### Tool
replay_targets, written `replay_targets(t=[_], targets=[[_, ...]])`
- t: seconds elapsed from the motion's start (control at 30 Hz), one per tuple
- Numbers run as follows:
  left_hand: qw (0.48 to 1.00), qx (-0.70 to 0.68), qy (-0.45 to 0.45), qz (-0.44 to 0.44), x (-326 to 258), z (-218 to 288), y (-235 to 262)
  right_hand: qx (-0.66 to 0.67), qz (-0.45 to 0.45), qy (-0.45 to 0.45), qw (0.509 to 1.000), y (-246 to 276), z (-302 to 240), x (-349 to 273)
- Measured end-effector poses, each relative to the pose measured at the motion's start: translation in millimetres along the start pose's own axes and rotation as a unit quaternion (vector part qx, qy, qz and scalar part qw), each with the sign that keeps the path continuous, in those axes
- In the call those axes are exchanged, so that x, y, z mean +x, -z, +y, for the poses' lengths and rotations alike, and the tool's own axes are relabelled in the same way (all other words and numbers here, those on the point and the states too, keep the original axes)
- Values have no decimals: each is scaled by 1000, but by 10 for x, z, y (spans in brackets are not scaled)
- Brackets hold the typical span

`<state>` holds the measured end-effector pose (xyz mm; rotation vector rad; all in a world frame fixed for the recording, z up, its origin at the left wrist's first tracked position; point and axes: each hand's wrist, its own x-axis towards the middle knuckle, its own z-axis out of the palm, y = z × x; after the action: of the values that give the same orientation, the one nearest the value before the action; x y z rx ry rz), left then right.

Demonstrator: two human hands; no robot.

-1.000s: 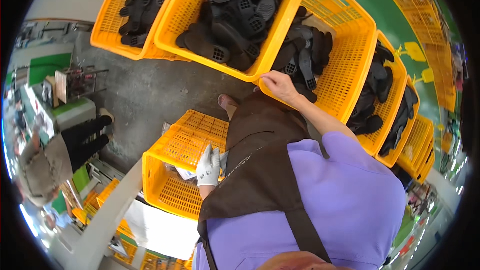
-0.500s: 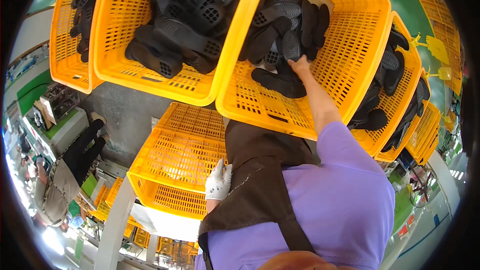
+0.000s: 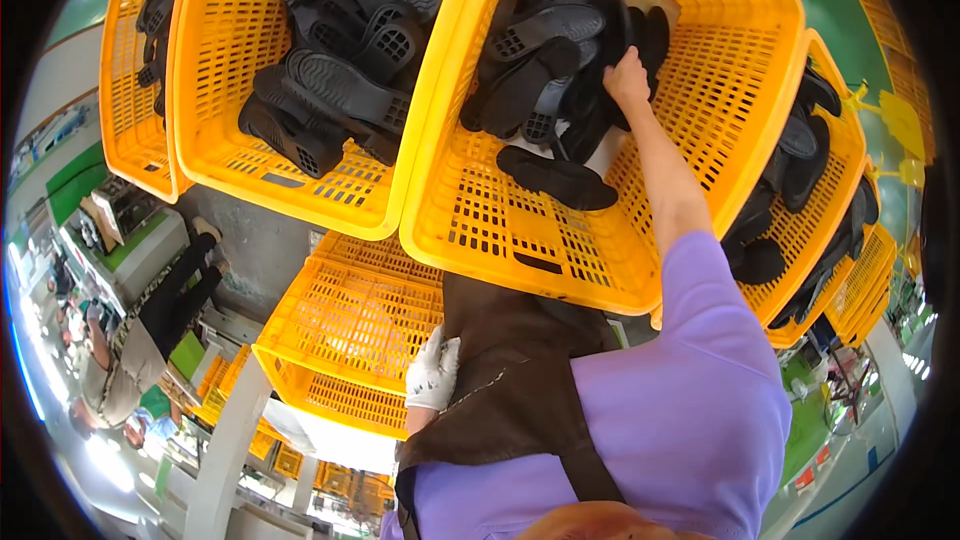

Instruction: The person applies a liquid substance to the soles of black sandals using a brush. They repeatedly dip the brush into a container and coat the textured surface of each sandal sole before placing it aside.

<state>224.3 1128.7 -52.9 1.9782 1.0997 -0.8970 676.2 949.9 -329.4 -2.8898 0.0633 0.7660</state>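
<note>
Inside the yellow plastic crate [image 3: 540,285] in front of me lie several black shoe soles, some with grid or wavy surfaces. My right hand [image 3: 628,82], bare, is closed on the upper edge of a dark shoe sole [image 3: 622,30] at the pile's right side; its fingertips are partly hidden. One loose sole [image 3: 556,178] lies apart on the near side of the crate. Down by my dark apron [image 3: 510,360], my left hand [image 3: 433,370] wears a white glove. Its fingers are loosely stretched, with nothing seen in them, beside stacked yellow crates [image 3: 345,315].
Another yellow crate [image 3: 290,195] of black soles adjoins on the left, with one more [image 3: 125,130] beyond it. More sole-filled crates [image 3: 815,200] line the right. A white post [image 3: 228,440] rises at lower left. Another person [image 3: 135,360] is at the far left.
My right hand has moved farther into the crate and slightly right, from the pile's near edge to its right side. My left hand stays nearly in place. The view has shifted slightly.
</note>
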Motion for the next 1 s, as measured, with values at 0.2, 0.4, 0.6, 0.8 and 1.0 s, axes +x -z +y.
replay_targets(t=[0.2,0.4,0.6,0.8,1.0], targets=[[995,-67,71,-2,-119,38,-135,-111,-74,-57,989,-316,-208,119],[989,-111,48,82,-227,-82,-542,-79,-100,-32,991,-125,20,382],[982,-147,67,96,-644,118,-689,122,-72,23,990,330,317,444],[961,-178,94,189,-1107,72,-545,705,-291,42,646,894,-45,-809],[898,-332,24,288,-1576,-209,-559,544,-495,309,603,1229,-1457,-3009]])
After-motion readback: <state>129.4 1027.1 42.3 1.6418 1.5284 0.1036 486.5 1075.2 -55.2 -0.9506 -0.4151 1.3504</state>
